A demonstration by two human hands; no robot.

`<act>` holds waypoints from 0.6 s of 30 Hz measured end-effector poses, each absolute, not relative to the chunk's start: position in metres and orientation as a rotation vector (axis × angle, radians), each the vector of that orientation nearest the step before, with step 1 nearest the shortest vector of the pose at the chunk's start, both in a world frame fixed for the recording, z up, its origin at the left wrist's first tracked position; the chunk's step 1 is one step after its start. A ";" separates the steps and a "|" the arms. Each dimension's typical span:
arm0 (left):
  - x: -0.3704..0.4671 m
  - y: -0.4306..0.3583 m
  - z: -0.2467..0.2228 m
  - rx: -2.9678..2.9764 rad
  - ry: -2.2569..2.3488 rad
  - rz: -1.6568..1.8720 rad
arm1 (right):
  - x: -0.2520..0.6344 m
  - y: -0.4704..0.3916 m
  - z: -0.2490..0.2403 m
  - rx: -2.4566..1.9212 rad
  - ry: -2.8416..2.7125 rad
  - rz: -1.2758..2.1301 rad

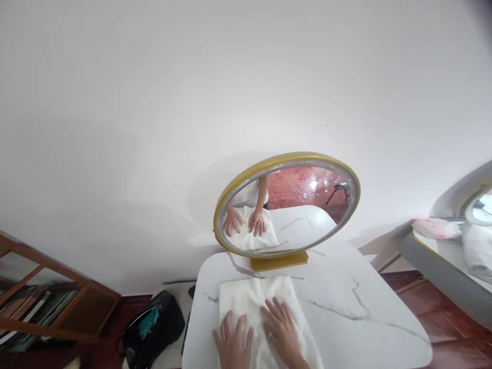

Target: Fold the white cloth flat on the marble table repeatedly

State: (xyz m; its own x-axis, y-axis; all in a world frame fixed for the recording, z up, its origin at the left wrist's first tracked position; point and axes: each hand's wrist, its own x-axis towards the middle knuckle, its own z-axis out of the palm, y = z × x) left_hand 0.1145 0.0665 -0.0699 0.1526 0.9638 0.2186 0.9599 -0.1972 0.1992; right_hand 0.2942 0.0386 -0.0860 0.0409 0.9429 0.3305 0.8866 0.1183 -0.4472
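A white cloth [255, 294] lies spread on the white marbled tabletop [334, 307], a little wrinkled. My left hand [232, 341] rests on its near left part, palm down with fingers spread. Farther right, my right hand [282, 330] lies flat on the same cloth, fingers stretched forward and slightly apart. Neither hand grips anything. Just beyond the cloth's far edge stands an oval, gold-rimmed mirror [307, 200] on a gold base [279, 261]. Both hands and the cloth are reflected in its glass.
Left of the table, a black bag [163, 323] sits near a wooden shelf [90, 307] holding books. On the right, a second table [434, 266] carries a pink-and-white packet [436, 228], a white bundle [478, 248] and another mirror [482, 207]. A white wall [172, 102] rises behind.
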 end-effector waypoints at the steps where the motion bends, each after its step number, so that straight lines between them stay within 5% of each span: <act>1: 0.122 0.074 -0.064 2.336 1.965 0.433 | 0.306 0.037 -0.087 -1.792 -1.769 0.128; 10: 0.149 0.123 -0.026 1.912 1.980 0.244 | 0.353 0.042 -0.100 -2.334 -1.356 -0.007; 18: 0.142 0.108 -0.023 1.696 1.873 0.475 | 0.339 0.058 -0.044 -2.364 -1.594 0.214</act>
